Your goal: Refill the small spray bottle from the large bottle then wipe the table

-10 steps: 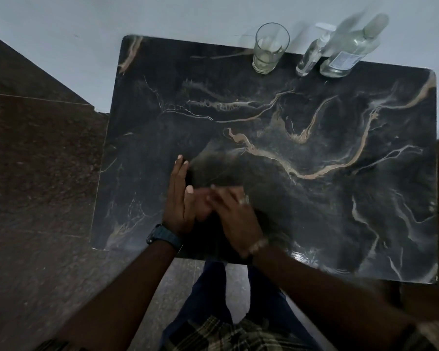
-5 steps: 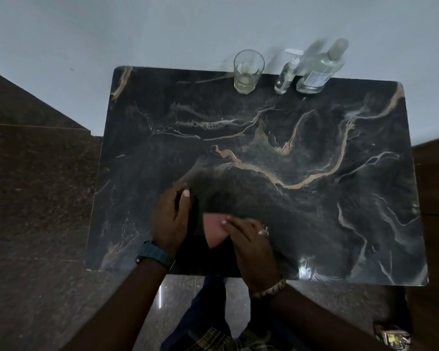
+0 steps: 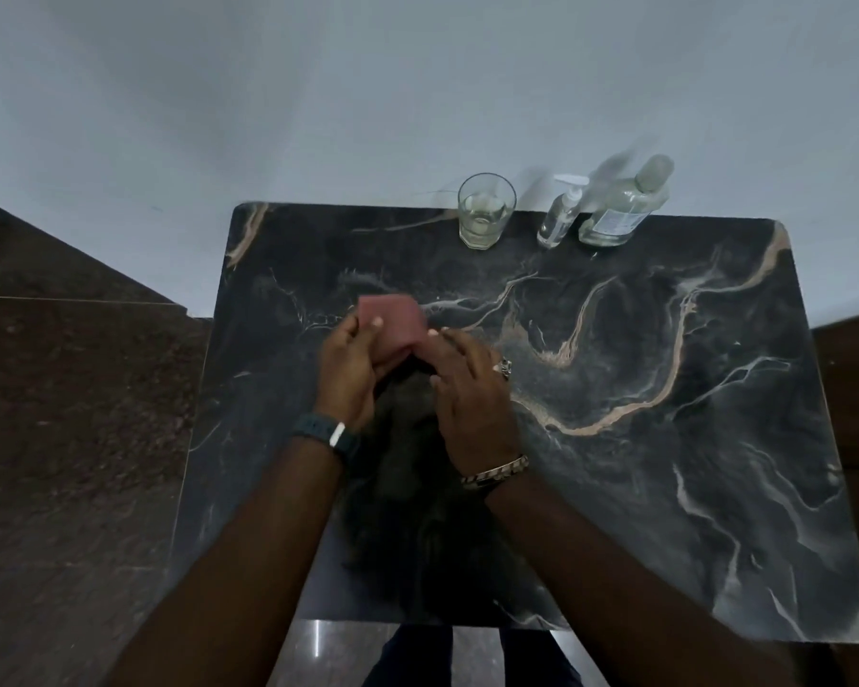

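A folded pink cloth (image 3: 394,320) is held over the dark marble table (image 3: 665,438), left of its middle. My left hand (image 3: 345,371) grips the cloth's left side with the thumb on top. My right hand (image 3: 472,389) holds its right lower edge with the fingertips. At the table's far edge stand the small clear spray bottle (image 3: 559,218) with a white pump head and, right beside it, the large clear bottle (image 3: 621,208) with a label. Both bottles stand upright with their caps on.
A drinking glass (image 3: 484,213) with a little liquid stands at the far edge, left of the bottles. A pale wall rises right behind the table. Dark stone floor lies to the left. My legs show below the near edge.
Both hands moved away from the near edge toward the table's middle, carrying the pink cloth, which now shows more fully. The view has pulled back and tilted up.
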